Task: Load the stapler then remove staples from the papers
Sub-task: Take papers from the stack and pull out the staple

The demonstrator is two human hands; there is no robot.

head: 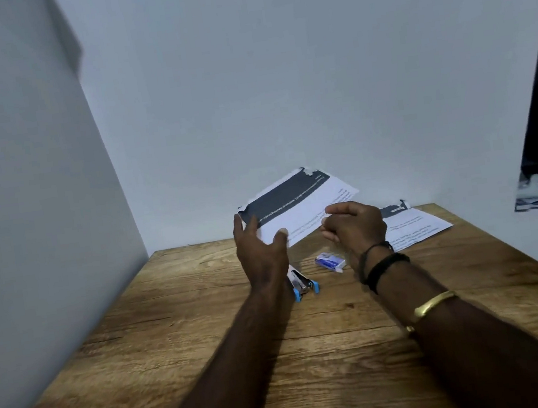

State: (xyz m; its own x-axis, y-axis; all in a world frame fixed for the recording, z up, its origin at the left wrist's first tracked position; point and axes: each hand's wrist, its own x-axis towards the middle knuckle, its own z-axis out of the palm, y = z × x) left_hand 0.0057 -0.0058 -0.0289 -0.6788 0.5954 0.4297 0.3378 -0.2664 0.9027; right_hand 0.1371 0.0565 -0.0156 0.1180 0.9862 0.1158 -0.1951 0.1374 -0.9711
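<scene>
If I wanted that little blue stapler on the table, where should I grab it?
Probably a grip across its narrow sides, from above and the right: the stapler lies long and slim on the table, its left side hidden behind the forearm of the left hand holding the paper.

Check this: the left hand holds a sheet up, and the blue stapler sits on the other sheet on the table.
Wrong: the head view shows the stapler on the bare table beside the left forearm, apart from the other sheet.

Open room over near brown wooden counter (pixel 180 369); blue-and-silver stapler (pixel 303 285) and small blue staple box (pixel 330 261) blocking the middle.
</scene>
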